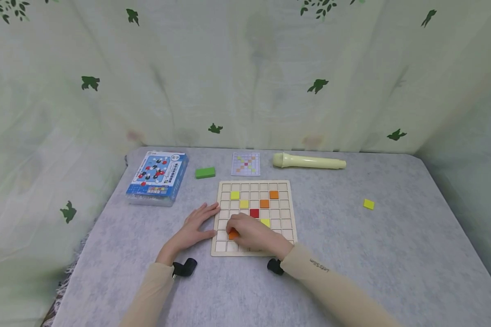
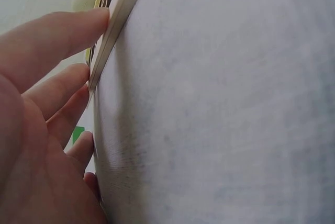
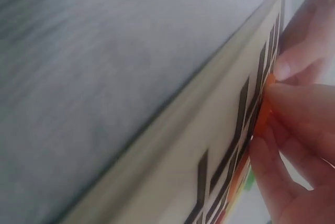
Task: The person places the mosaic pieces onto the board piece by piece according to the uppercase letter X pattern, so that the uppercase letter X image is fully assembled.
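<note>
A wooden grid board (image 1: 288, 218) lies on the cloth, with yellow tiles (image 1: 235, 195), orange tiles (image 1: 273, 195) and a red tile (image 1: 254, 213) in its squares. My left hand (image 1: 194, 227) is spread at the board's left edge; its fingertips and thumb touch the rim in the left wrist view. Over the lower left squares, my right hand (image 1: 253, 231) pinches an orange tile (image 1: 233, 234) between finger and thumb. The same orange tile (image 3: 263, 114) shows close against the grid in the right wrist view. The right hand and forearm cover part of the lower rows.
Behind the board lies a pattern card (image 1: 245, 164) with coloured squares. A blue box (image 1: 157, 177) and a green block (image 1: 205, 173) are at the back left. A pale yellow toy microphone (image 1: 311, 161) lies at the back, and a loose yellow tile (image 1: 368, 204) at the right.
</note>
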`<state>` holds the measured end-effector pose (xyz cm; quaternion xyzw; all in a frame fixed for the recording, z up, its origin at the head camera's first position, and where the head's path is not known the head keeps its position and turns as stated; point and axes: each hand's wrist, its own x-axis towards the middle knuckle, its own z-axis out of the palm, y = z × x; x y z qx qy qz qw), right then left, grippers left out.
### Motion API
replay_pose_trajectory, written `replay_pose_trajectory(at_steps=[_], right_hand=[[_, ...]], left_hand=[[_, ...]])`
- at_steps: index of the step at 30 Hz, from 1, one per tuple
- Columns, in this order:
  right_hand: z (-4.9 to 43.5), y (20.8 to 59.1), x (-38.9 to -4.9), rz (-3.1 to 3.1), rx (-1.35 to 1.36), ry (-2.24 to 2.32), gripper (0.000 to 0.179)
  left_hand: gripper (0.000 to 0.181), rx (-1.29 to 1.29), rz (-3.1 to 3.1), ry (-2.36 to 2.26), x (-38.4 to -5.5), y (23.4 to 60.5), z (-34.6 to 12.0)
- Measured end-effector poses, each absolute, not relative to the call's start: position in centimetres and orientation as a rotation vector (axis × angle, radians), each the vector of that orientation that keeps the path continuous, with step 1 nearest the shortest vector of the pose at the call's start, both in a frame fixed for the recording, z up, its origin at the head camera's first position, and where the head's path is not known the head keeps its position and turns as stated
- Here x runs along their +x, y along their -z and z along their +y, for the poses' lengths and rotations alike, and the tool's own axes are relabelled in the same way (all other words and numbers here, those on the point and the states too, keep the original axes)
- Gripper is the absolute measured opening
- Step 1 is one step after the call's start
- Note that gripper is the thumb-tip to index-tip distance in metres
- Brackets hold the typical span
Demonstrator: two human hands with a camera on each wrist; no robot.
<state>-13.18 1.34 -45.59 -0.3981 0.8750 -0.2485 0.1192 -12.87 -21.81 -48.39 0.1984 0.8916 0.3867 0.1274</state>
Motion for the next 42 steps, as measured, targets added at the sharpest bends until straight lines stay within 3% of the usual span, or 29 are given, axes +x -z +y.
replay_pose_trajectory(at_steps=[7,13,24,32,42], right_hand=[[1.2,45.8,-13.0,2.579,-1.158,0.702,0.013],[4.2,45.0,-13.3,2.495,-1.013,0.935,0.022],[17.4,45.3,-14.7,2.718,-0.664,1.169,0.023],[28.5,46.2,-15.5,2.882,-0.199,1.066,0.027],[33.5,47.2,-15.1,2.982,-0.044,0.932,0.027]], left_hand=[[0.066,0.581,2.603,-1.126,-12.8,48.3,-21.7],[0.066,0.554,2.603,-1.115,-12.9,48.2,-21.6],[0.068,0.525,2.588,-1.112,-12.9,48.5,-21.7],[0.068,0.525,2.585,-1.117,-12.9,48.4,-21.8],[0.067,0.540,2.598,-1.123,-12.8,48.5,-21.7]])
